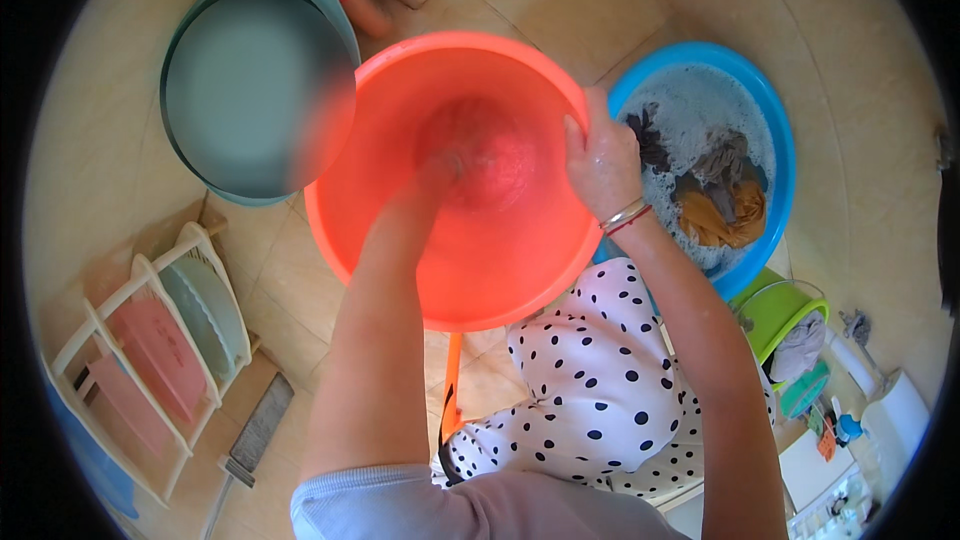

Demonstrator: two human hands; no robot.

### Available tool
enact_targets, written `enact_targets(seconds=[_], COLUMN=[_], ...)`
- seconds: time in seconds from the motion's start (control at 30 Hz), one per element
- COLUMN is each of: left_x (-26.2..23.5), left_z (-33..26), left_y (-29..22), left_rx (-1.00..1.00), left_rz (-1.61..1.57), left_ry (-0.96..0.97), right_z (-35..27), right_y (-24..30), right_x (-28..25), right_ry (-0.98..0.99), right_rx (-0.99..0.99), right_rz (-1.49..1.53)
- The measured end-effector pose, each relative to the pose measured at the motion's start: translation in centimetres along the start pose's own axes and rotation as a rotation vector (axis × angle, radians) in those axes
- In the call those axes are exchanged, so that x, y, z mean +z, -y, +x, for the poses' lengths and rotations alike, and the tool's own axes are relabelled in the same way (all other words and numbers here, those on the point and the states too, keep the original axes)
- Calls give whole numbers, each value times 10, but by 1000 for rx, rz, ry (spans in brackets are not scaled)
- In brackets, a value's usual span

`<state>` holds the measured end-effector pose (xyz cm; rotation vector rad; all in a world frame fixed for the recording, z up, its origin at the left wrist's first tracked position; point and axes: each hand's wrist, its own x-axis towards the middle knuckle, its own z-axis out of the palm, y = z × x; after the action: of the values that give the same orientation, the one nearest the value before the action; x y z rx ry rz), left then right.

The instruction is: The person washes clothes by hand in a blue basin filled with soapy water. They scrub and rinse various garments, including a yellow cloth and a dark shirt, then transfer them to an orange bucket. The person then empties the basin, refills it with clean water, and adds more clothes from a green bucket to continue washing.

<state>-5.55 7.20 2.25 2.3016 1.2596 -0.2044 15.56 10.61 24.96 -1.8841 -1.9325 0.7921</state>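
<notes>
A large orange-red plastic basin (470, 290) is in front of me, tilted so that I look down into it. My left hand (447, 162) reaches to its bottom; motion and glare blur the fingers, and whether they hold anything is hidden. At the basin's right side, my right hand (604, 162) grips the rim, with the thumb on the inside wall. A silver bangle and a red cord circle that wrist. Just right of this hand stands a blue tub (783, 150) of sudsy water, where dark, grey and mustard-brown clothes (725, 202) lie soaking.
A grey-green basin (250, 90) is at the upper left. Below it are a cream rack (160, 290) with pink and green panels and a grey flat mop (262, 420). A green bucket (775, 315) with grey cloth sits at the right. Beige tiles (285, 270) cover the floor.
</notes>
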Motion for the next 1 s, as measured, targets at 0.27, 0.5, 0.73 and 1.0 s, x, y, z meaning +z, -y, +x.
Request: enact_targets(seconds=[0.27,0.5,0.73,1.0], left_x=[18,37,-12,-15], left_z=[-35,-22,-9,-9], left_y=[10,-75,-13,38], left_rx=[-377,-226,388,-282], left_rz=[-153,-722,292,39], left_ry=[48,565,254,67], right_z=[-1,-2,1,-3], right_y=[10,14,6,7], right_x=[4,5,4,7], right_ry=[3,-9,-26,-54], right_rx=[-25,-46,-66,-19], right_rz=[17,4,54,46])
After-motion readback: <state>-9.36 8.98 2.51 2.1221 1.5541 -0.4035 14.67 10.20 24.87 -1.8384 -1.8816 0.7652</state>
